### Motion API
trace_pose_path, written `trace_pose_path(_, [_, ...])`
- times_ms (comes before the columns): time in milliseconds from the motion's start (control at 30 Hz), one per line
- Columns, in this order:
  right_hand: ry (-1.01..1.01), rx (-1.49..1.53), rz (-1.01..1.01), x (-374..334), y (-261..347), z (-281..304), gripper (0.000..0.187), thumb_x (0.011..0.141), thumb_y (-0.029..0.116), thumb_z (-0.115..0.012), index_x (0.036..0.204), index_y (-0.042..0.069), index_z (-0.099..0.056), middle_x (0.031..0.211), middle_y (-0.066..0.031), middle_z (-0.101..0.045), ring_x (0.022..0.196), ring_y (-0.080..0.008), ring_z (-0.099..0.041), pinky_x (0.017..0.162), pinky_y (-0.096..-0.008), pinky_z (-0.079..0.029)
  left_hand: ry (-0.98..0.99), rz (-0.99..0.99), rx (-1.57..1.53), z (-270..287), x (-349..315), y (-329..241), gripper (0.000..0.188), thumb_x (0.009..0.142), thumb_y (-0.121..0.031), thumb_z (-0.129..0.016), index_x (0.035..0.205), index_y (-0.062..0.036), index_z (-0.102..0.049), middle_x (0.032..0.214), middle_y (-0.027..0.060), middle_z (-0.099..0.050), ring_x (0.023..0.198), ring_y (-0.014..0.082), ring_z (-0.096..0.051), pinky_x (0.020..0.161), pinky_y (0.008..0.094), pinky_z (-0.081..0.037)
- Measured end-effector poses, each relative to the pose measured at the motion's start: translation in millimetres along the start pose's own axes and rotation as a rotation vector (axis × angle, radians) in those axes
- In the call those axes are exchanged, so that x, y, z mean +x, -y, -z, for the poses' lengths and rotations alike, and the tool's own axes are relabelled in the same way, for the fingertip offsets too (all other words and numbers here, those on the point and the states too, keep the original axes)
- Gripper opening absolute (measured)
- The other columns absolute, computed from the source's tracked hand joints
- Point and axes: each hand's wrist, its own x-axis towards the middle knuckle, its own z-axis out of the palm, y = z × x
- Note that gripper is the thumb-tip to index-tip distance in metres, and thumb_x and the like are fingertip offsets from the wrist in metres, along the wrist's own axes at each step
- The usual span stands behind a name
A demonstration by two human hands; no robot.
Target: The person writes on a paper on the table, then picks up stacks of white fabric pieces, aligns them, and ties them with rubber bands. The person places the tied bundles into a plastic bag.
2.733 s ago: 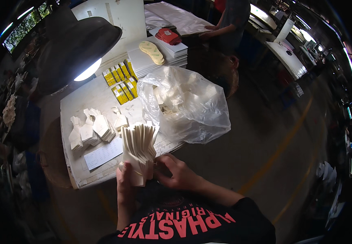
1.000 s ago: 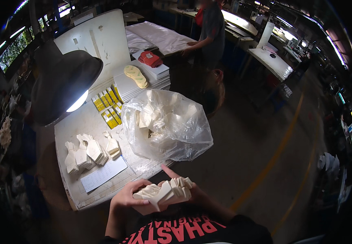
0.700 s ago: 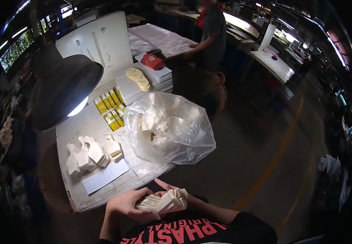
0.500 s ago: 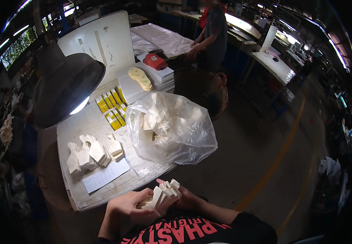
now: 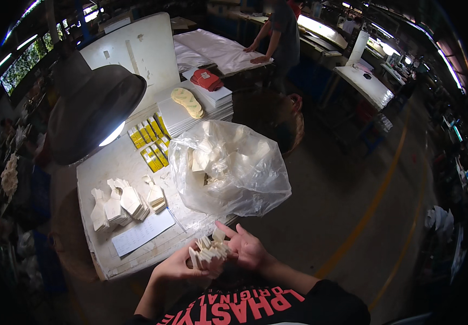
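A fanned bundle of cream-coloured flat cut pieces (image 5: 210, 254) is held low in front of my body, past the table's near edge. My left hand (image 5: 176, 265) is closed around its left side. Against the bundle's right end lies my right hand (image 5: 251, 252), palm turned up and fingers stretched out, apart from one another. Whether its fingertips grip any piece is hard to see. Several stacks of similar notched cream pieces (image 5: 131, 200) stand on the table, with a smaller stack (image 5: 156, 198) beside them. A clear plastic bag (image 5: 239, 173) full of cream pieces sits at the table's right edge.
A written paper sheet (image 5: 143, 233) and a pen (image 5: 176, 220) lie near the stacks. Yellow-and-white small boxes (image 5: 150, 142) stand farther back. A dark lamp (image 5: 96, 108) hangs over the left. White sheets (image 5: 220, 105) carry sole-shaped pieces (image 5: 187, 103). A co-worker (image 5: 281, 40) stands beyond.
The bundle has turned and shifted slightly up and left. My right hand's fingers have opened out beside it. The co-worker's hands have moved over the far white material.
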Motion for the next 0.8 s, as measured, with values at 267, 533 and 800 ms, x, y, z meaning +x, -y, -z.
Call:
trace_pose_path(267, [-0.343,-0.209,0.107,-0.1,4.3,-26.8,0.094,0.105,0.06,-0.055,0.174,0.027,0.001,0.119,-0.0131,-0.061,0.101,-0.0221,-0.057,0.103,-0.0409,-0.042,-0.344,-0.258,0.699,-1.8,17.4,25.9,0.049,0.097,-0.025,-0.074,0.139,-0.0025,-0.061,0.141,0.0182,-0.062,0.127,0.0375,-0.06,0.115,0.0453,-0.043])
trace_pose_path(533, [-0.405,-0.122,0.108,-2.9,-4.6,-23.9,0.109,0.1,0.062,-0.06,0.17,0.032,0.017,0.144,-0.0288,-0.052,0.108,-0.0274,-0.06,0.108,-0.0405,-0.043,-0.288,-0.378,0.719,-9.0,21.4,40.6,0.035,0.09,-0.022,-0.08,0.121,-0.0088,-0.074,0.127,0.0176,-0.071,0.122,0.0405,-0.064,0.107,0.0489,-0.049])
trace_pose_path(800, [-0.38,-0.081,0.139,5.4,-2.4,-29.5,0.11,0.096,0.054,-0.066,0.172,0.029,0.009,0.148,-0.0306,-0.048,0.11,-0.0301,-0.059,0.109,-0.041,-0.043,-0.512,-0.281,0.137,-15.5,26.6,73.1,0.025,0.098,-0.012,-0.074,0.119,0.0011,-0.071,0.107,0.0106,-0.077,0.097,0.0206,-0.075,0.087,0.0356,-0.06])
